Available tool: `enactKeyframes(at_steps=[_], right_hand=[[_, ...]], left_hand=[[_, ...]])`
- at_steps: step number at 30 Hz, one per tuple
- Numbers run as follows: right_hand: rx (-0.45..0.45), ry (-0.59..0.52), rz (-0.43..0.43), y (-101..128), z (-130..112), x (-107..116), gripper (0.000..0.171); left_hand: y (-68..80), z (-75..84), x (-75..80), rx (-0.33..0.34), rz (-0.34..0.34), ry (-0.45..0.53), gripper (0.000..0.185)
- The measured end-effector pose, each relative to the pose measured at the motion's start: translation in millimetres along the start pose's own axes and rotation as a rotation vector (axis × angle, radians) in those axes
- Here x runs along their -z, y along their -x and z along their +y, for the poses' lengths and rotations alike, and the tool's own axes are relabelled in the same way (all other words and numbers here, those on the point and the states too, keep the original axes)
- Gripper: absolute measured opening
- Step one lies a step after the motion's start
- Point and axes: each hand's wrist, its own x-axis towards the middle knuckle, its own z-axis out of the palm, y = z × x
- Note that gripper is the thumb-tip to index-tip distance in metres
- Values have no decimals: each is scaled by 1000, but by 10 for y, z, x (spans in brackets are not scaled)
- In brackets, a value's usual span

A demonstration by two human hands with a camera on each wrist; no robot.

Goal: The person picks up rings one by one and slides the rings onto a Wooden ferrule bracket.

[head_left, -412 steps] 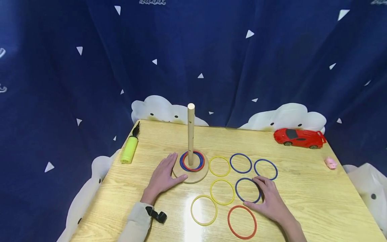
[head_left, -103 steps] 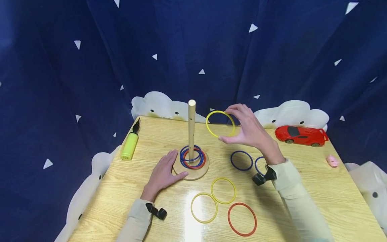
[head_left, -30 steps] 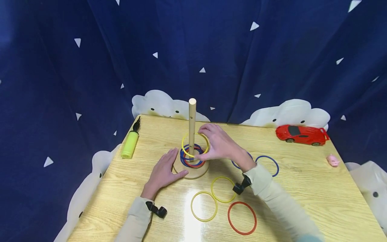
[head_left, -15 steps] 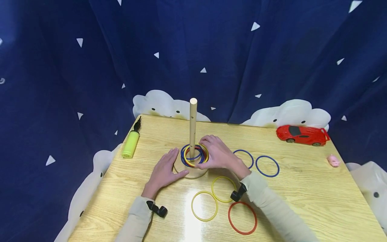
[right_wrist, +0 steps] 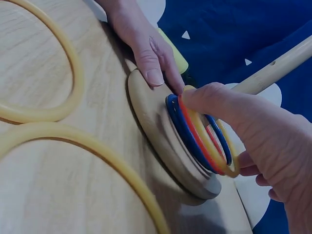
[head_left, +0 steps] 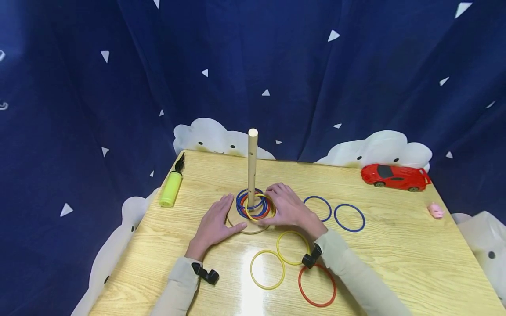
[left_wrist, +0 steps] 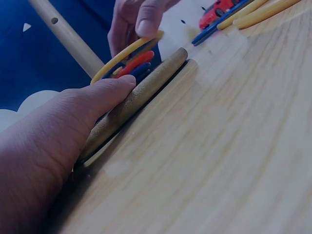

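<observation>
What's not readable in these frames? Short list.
- Head view: part of the red ring on the table is hidden by the right sleeve.
- Head view: the right hand covers the peg base's right side.
- Left wrist view: the wooden peg is cut off by the top edge.
- Right wrist view: how many rings are stacked is unclear; the fingers overlap them.

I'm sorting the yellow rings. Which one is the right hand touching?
The yellow ring around the wooden peg, lying on the blue and red rings on the base; the right hand touches it. The other two yellow rings lie flat on the table.
</observation>
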Motion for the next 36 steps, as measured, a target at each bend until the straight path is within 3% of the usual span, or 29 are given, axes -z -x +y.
enactKeyframes(at_steps=[5, 16, 36], right_hand=[[-5, -17, 17, 117, 6, -28, 90], [-104, -88, 90, 526, 72, 54, 82], [-325, -101, 228, 1382, 644, 191, 82]], left_hand=[[-7, -15, -13, -3, 3, 3, 112], [-33, -30, -6, -3, -15, -9, 112], [-17, -38, -14, 4, -17, -7, 112]])
